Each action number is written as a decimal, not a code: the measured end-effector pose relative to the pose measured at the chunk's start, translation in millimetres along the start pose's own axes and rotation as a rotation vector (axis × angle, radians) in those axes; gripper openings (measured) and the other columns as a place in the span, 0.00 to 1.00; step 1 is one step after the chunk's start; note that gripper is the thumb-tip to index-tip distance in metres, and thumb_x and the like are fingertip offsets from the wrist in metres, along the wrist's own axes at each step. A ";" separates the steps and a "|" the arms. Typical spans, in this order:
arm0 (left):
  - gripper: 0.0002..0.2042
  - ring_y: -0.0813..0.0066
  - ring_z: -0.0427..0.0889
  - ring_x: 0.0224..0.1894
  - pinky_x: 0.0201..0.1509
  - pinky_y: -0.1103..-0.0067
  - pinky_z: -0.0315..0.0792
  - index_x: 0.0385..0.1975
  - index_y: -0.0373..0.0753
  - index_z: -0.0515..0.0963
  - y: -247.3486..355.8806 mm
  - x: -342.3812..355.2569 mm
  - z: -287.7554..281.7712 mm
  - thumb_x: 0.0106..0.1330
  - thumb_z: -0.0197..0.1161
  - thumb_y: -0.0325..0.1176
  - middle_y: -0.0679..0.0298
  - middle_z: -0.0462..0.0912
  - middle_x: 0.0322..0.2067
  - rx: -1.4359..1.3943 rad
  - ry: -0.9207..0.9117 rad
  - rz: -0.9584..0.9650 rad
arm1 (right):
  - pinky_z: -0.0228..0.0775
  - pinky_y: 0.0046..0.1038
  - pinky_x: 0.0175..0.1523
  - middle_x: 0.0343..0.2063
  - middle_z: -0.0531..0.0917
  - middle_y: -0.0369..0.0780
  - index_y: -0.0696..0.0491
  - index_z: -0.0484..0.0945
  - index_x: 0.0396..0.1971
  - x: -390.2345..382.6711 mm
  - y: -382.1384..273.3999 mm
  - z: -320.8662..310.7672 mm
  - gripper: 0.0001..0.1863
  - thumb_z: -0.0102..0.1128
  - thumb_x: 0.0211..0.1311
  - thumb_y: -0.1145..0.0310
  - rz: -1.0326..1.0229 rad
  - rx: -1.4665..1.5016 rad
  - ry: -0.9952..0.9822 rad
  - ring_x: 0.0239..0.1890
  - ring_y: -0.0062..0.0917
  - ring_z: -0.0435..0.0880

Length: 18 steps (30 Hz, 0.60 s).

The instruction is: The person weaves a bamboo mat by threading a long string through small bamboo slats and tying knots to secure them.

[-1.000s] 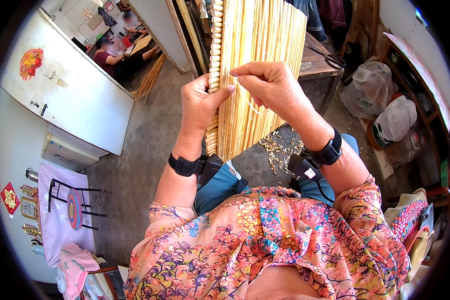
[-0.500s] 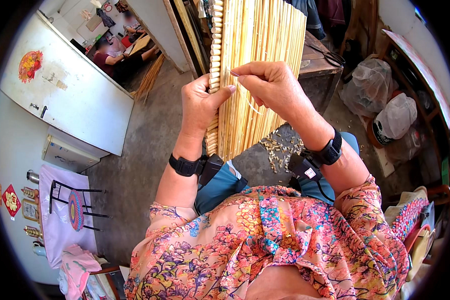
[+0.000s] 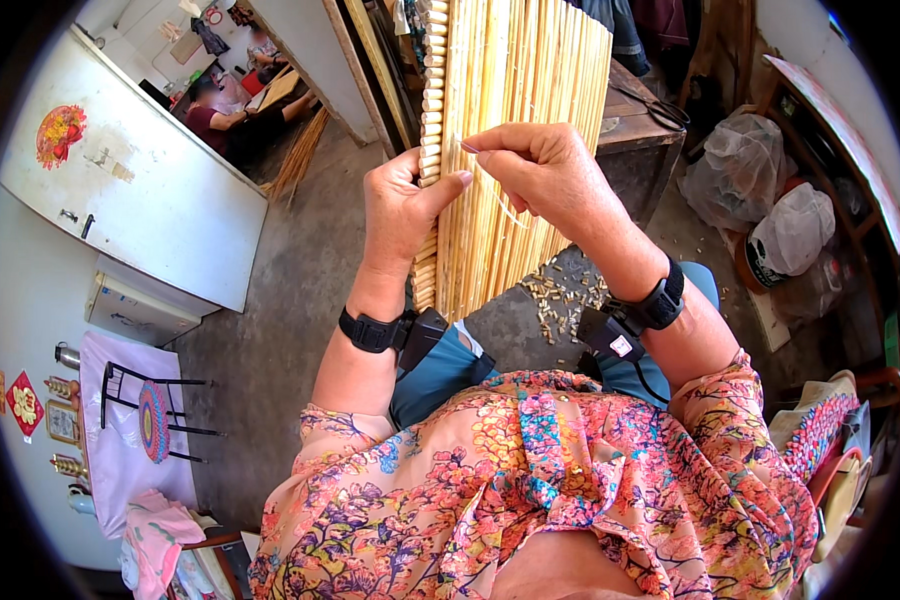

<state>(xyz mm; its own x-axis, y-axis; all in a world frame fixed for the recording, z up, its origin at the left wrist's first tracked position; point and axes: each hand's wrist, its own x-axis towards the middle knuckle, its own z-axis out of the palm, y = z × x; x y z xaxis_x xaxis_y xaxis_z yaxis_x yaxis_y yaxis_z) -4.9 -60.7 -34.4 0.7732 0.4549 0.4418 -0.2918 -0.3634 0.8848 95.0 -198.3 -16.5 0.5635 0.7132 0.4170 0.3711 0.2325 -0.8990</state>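
A stiff panel of straw-coloured stalks (image 3: 540, 95), laid side by side, slants up in front of me above my knees. My left hand (image 3: 402, 195) is closed round its left edge, thumb on the front face and fingers behind, beside a row of cut stalk ends (image 3: 433, 85). Just right of that thumb, my right hand (image 3: 535, 165) is closed in a pinch at the panel's face. A thin pale strand shows at its fingertips; whether it is thread or a needle I cannot tell. A curled white strand (image 3: 511, 212) hangs below this hand.
Short cut stalk pieces (image 3: 560, 300) are scattered on the floor. A dark wooden table (image 3: 635, 130) holding scissors (image 3: 660, 108) stands behind the panel's right. Plastic-bagged things (image 3: 740, 170) sit farther right. At left are a white door (image 3: 140, 170) and a black-legged stool (image 3: 153, 420). Two people sit beyond the doorway.
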 end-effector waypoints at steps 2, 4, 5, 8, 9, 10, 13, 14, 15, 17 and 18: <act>0.09 0.86 0.76 0.27 0.30 0.86 0.70 0.31 0.30 0.79 0.0 0.0 0.2 0.53 0.65 0.28 0.66 0.81 0.26 0.004 0.000 -0.003 | 0.62 0.17 0.17 0.12 0.75 0.35 0.62 0.80 0.34 0.0 0.8 0.0 0.12 0.50 0.54 0.73 0.000 0.005 0.001 0.12 0.13 0.70; 0.09 0.86 0.76 0.27 0.30 0.86 0.70 0.31 0.30 0.79 -0.5 0.7 0.4 0.53 0.65 0.28 0.66 0.81 0.25 0.006 -0.004 -0.001 | 0.62 0.17 0.17 0.12 0.75 0.36 0.62 0.80 0.34 0.2 2.4 0.2 0.12 0.50 0.54 0.73 -0.009 0.017 0.002 0.12 0.13 0.71; 0.09 0.86 0.76 0.27 0.30 0.86 0.70 0.31 0.30 0.79 -0.7 1.0 0.7 0.53 0.65 0.28 0.66 0.81 0.25 0.005 -0.006 -0.001 | 0.62 0.17 0.17 0.12 0.75 0.36 0.62 0.80 0.34 0.2 2.3 -0.2 0.12 0.50 0.54 0.73 -0.009 0.017 0.004 0.12 0.13 0.71; 0.09 0.86 0.76 0.27 0.30 0.86 0.70 0.31 0.30 0.79 -0.5 0.3 1.5 0.53 0.65 0.28 0.66 0.81 0.25 0.015 -0.001 -0.005 | 0.63 0.17 0.17 0.11 0.76 0.35 0.62 0.80 0.34 -0.1 1.7 -1.0 0.12 0.50 0.54 0.73 -0.005 0.001 -0.001 0.12 0.13 0.71; 0.09 0.86 0.75 0.27 0.30 0.86 0.70 0.31 0.30 0.79 -0.1 -0.1 2.0 0.53 0.65 0.28 0.66 0.81 0.25 0.019 0.003 -0.002 | 0.63 0.17 0.17 0.11 0.76 0.35 0.62 0.80 0.34 0.2 1.8 -1.5 0.12 0.51 0.54 0.73 0.005 0.007 -0.005 0.12 0.13 0.71; 0.09 0.86 0.75 0.27 0.30 0.86 0.70 0.31 0.30 0.79 0.2 -0.3 2.5 0.53 0.65 0.28 0.66 0.81 0.25 0.024 0.007 0.001 | 0.64 0.17 0.17 0.11 0.76 0.36 0.62 0.80 0.34 0.4 1.8 -2.0 0.12 0.51 0.54 0.73 0.016 0.013 -0.009 0.12 0.13 0.72; 0.09 0.87 0.75 0.27 0.30 0.86 0.70 0.31 0.30 0.79 -3.0 0.7 2.7 0.53 0.65 0.28 0.67 0.81 0.25 0.054 0.001 0.025 | 0.64 0.17 0.17 0.11 0.75 0.36 0.62 0.81 0.33 0.0 0.1 -4.9 0.12 0.51 0.54 0.72 0.022 0.010 -0.019 0.12 0.13 0.72; 0.09 0.87 0.75 0.27 0.30 0.86 0.70 0.31 0.30 0.79 -2.8 0.4 3.3 0.53 0.65 0.28 0.67 0.81 0.25 0.053 0.000 0.025 | 0.64 0.17 0.17 0.11 0.75 0.36 0.62 0.81 0.33 -0.4 -1.3 -5.5 0.12 0.51 0.54 0.72 0.022 0.010 -0.018 0.12 0.13 0.72; 0.09 0.87 0.75 0.27 0.29 0.87 0.70 0.31 0.29 0.79 -2.5 0.0 3.9 0.53 0.65 0.28 0.67 0.81 0.24 0.066 0.002 0.025 | 0.64 0.18 0.17 0.11 0.76 0.36 0.61 0.81 0.33 -0.7 -2.9 -5.8 0.12 0.51 0.54 0.72 0.030 -0.003 -0.018 0.12 0.13 0.72; 0.09 0.88 0.74 0.27 0.29 0.87 0.70 0.30 0.29 0.79 -0.2 -1.6 5.7 0.53 0.65 0.28 0.67 0.81 0.24 0.078 0.004 0.026 | 0.64 0.18 0.17 0.11 0.76 0.36 0.61 0.81 0.33 -0.9 -4.1 -6.7 0.12 0.51 0.54 0.72 0.038 -0.017 -0.018 0.12 0.13 0.72; 0.09 0.88 0.74 0.26 0.29 0.87 0.69 0.30 0.29 0.79 2.6 -3.0 6.7 0.53 0.65 0.28 0.67 0.81 0.24 0.093 0.008 0.024 | 0.64 0.18 0.17 0.11 0.76 0.36 0.61 0.81 0.32 -0.5 -4.4 -7.1 0.11 0.52 0.54 0.72 0.024 -0.046 -0.021 0.12 0.13 0.72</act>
<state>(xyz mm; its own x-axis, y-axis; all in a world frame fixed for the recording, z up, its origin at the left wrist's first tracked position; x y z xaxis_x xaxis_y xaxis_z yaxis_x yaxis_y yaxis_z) -4.2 -68.4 -34.4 0.7619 0.4515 0.4644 -0.2564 -0.4482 0.8564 98.3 -204.4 -11.9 0.5570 0.7324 0.3916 0.3913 0.1845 -0.9016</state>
